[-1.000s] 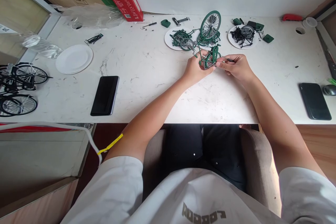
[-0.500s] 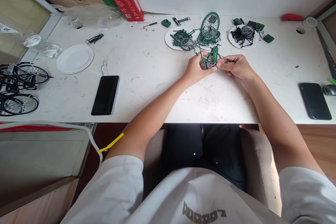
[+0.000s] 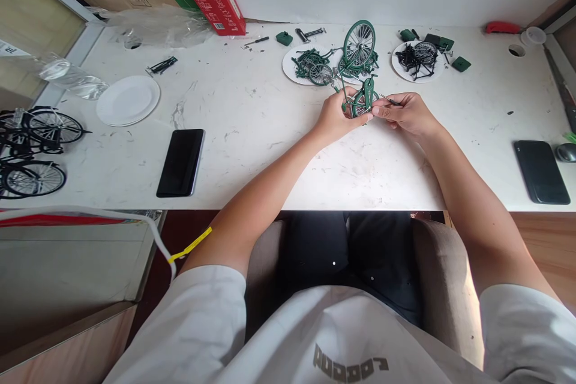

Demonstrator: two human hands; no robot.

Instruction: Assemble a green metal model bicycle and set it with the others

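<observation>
A green model bicycle (image 3: 368,91) is held above the white table, its large wheel (image 3: 359,44) pointing away from me. My left hand (image 3: 337,115) is closed round its near end, with the thumb along the lower wheel. Fingers of my right hand (image 3: 402,114) are pinched at the right side of that wheel, with a thin dark tool (image 3: 392,102) between them; its tip is too small to make out. Just behind are a paper plate (image 3: 289,77) of green bicycle parts (image 3: 310,63) and more green parts, partly hidden by the bicycle.
A plate (image 3: 396,74) of black parts is at the back right. Black model bicycles (image 3: 36,150) stand at far left, near white plates (image 3: 128,101). Phones (image 3: 180,163) lie on both sides. A red box (image 3: 220,0) and clear plastic (image 3: 157,27) are at the back left.
</observation>
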